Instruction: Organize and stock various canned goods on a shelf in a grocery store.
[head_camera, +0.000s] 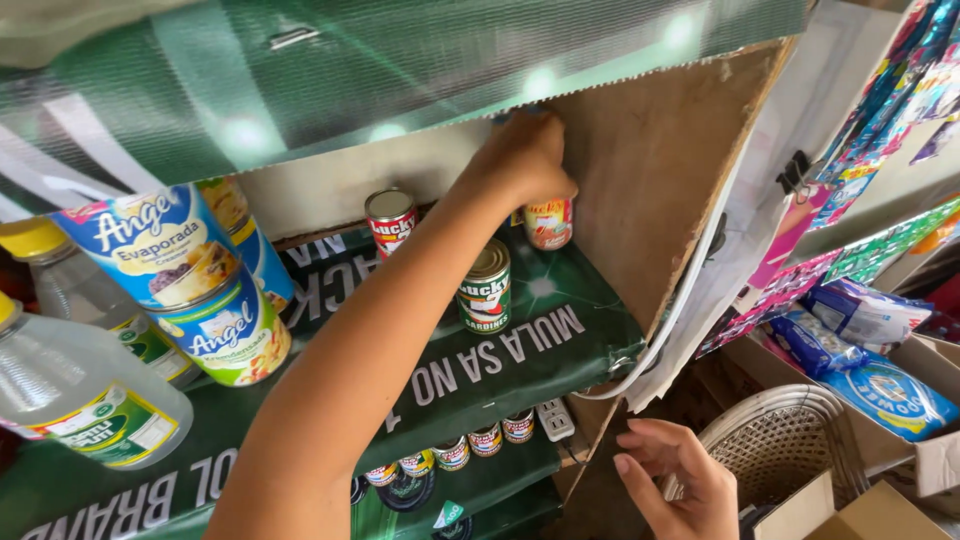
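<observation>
Shelves lined with green printed sheeting fill the view, a small shop's stock corner with a cardboard side wall (660, 170) at three o'clock and hanging snack packets beyond it.

From the bottom edge, the long reaching arm runs up toward one o'clock, and its hand, the left hand (525, 160) as far as the angle allows one to judge, sits at the back of the middle shelf (520, 350). Its fingers (545, 125) are curled together over something pale and blue at the top of the hand, mostly hidden, so what they clamp cannot be told for sure. Directly below the hand, at six o'clock and nearly touching the heel of the palm, stands a small red and yellow can (548, 222), upright, its long axis vertical. A green sardine can (485, 285) stands a little nearer the camera at seven o'clock from that hand, and a red-labelled can (391, 220) is at nine o'clock.

At the lower edge, the right hand (680, 480) hovers well apart from the shelf, fingers loosely spread and empty, beside a woven basket (790, 450).
</observation>
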